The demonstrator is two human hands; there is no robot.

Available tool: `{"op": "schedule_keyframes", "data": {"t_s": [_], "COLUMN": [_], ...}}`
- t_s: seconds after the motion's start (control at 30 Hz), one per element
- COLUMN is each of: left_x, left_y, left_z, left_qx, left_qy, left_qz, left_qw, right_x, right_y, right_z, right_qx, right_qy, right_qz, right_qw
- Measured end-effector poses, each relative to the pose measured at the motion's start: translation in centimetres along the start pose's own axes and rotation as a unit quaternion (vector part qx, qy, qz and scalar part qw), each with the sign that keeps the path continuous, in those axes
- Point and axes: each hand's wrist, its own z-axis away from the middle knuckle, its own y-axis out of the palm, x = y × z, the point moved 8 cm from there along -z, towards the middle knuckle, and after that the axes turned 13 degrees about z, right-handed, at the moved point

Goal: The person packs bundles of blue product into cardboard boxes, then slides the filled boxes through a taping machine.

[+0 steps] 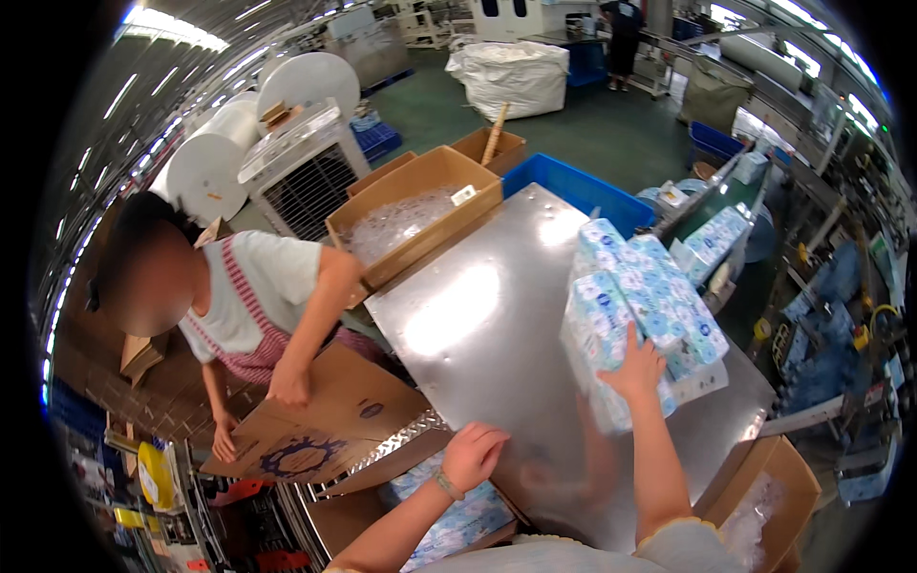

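A stack of pale blue-and-white floral soft packs, apparently tissue, (pixel 678 296) rests in clear wrap on the right of the shiny metal table (pixel 516 372). My right hand (pixel 638 368) lies on top of the stack at its near side, fingers spread. My left hand (pixel 475 454), with a band at the wrist, hovers over the table's near left edge, fingers curled together and nothing visible in them. Below that forearm is an open cardboard carton (pixel 349 520) with similar floral packs (pixel 468 520) inside.
On the left, a co-worker (pixel 258 306) holds a flattened cardboard carton (pixel 325 430). A box of clear plastic bags (pixel 420 224) and a blue tub (pixel 583 186) border the table's far side. Another box of clear plastic (pixel 764 511) stands near right. A conveyor carries a pack (pixel 712 244).
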Motion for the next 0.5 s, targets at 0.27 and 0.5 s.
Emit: {"op": "schedule_keyframes", "data": {"t_s": [0.27,0.5], "left_x": [-2.2,-5.1], "left_y": [11.4,11.0], "left_z": [-7.2,-6.4], "left_qx": [0.24,0.329], "left_qy": [0.073,0.056], "left_qz": [-0.237,-0.277], "left_qw": [0.939,0.901], "right_x": [0.6,-5.5], "right_y": [-0.6,-1.8], "right_z": [9.5,-7.8], "right_qx": [0.118,-0.116], "right_qy": [-0.378,-0.084], "right_qz": [-0.111,-0.02], "right_qw": [0.912,0.989]}}
